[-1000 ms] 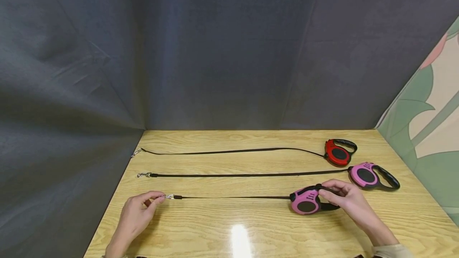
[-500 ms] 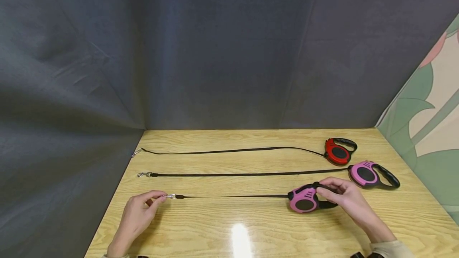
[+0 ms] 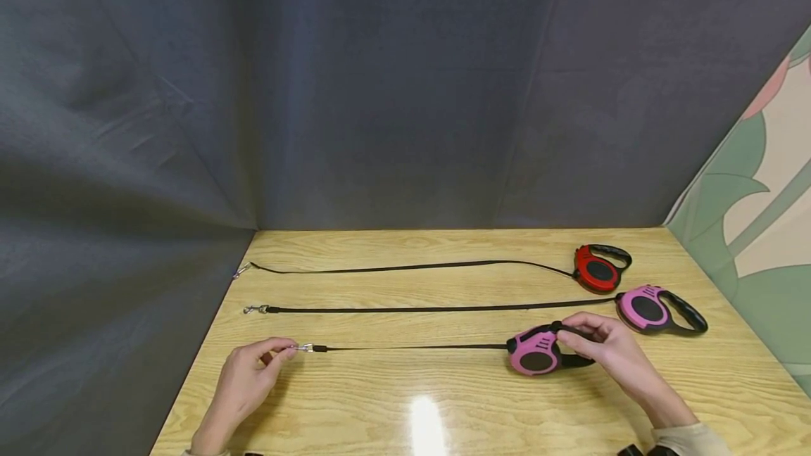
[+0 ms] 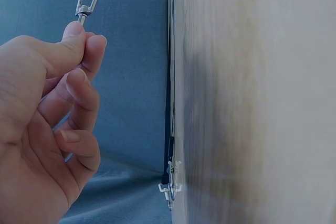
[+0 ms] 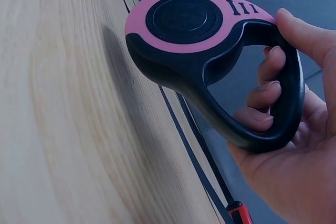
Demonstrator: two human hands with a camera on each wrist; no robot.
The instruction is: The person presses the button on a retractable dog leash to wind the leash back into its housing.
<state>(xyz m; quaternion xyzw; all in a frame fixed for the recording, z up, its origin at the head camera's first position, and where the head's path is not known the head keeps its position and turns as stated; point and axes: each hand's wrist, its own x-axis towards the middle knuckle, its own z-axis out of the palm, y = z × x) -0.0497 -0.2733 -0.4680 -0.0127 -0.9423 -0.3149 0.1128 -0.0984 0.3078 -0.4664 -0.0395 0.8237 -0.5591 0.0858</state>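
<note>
While our left hand (image 3: 247, 377) pinches the clip (image 3: 305, 347) and our right hand (image 3: 611, 345) grips the handle (image 3: 575, 361), we seem to hold the pink leash (image 3: 522, 362) stretched above the worktop (image 3: 355, 400), away from its back edge; lowering it needs care.

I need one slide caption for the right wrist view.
Right hand gripping the black handle of a pink leash above the table.

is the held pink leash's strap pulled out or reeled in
Pulled out: the black strap runs from the pink case to the metal clip pinched by the left hand.
</note>
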